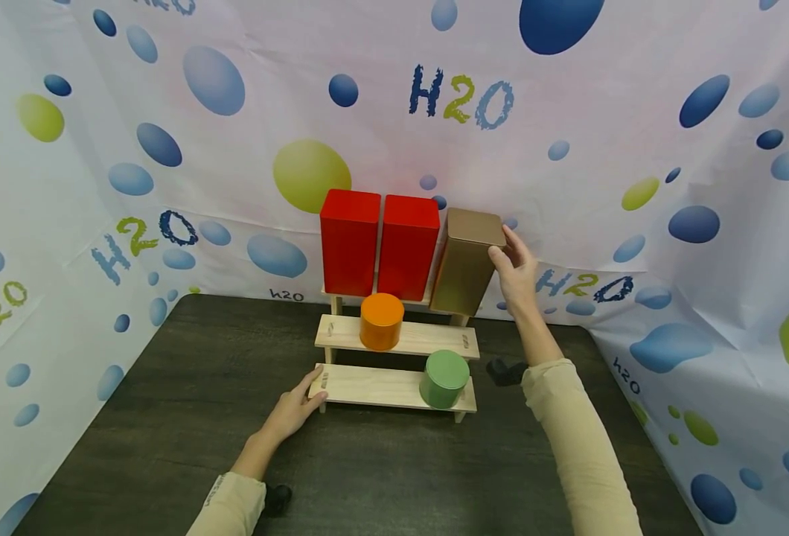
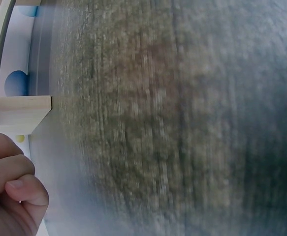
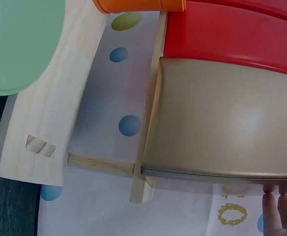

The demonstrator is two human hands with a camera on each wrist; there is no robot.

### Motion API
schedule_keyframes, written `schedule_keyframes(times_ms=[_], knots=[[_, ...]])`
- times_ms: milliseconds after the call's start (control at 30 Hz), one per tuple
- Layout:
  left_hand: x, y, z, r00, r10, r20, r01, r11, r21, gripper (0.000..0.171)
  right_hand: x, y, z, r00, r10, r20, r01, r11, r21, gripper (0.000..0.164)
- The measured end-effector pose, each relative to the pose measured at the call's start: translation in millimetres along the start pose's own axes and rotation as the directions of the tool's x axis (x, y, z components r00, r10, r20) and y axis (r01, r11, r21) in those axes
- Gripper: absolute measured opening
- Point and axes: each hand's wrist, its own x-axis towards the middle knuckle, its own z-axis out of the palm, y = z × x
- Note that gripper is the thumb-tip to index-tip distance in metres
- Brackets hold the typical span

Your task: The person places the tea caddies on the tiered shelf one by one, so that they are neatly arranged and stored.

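A stepped wooden shelf rack (image 1: 368,383) stands on the dark table. At the left end of its lowest board, my left hand (image 1: 290,411) grips the board, its fingers curled in the left wrist view. A tall gold tin (image 1: 464,275) is on the top board at the right. My right hand (image 1: 518,275) touches the tin's right side near the lid, fingers fairly straight in the right wrist view. Two tall red tins (image 1: 350,246) stand beside it. On the middle board sits an orange round tin (image 1: 381,324), and a green round tin (image 1: 444,380) sits low at the right.
A white cloth (image 1: 381,119) printed with blue and green drops and "H2O" hangs close behind the rack and along both sides. The dark wood-look table (image 1: 394,476) extends in front and to either side of the rack.
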Motion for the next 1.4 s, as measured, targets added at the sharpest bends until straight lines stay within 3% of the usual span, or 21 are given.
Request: schedule_keyframes(times_ms=[233,433,700,1400], knots=[[0.4,-1.2,-0.5,1.0,0.004,0.0,-0.004,1.0,0.003,0.06,-6.9,0.3,2.3,0.999,0.038,0.004,-0.037,0.991,-0.127,0.056],[0.7,-1.2,0.5,1.0,0.0,-0.01,0.0,1.0,0.013,0.06,-10.3,-3.8,8.6,0.997,0.077,-0.014,-0.078,0.992,-0.097,0.062],[1.0,-2.1,1.0,1.0,-0.004,-0.013,0.004,1.0,0.005,0.06,-14.3,-22.0,18.6,0.998,0.054,-0.011,-0.055,0.99,-0.133,0.058],[0.3,-1.3,1.5,1.0,0.017,-0.014,-0.017,1.0,0.009,0.061,-11.7,-20.3,27.4,0.997,0.025,-0.069,-0.032,0.995,-0.095,0.053]])
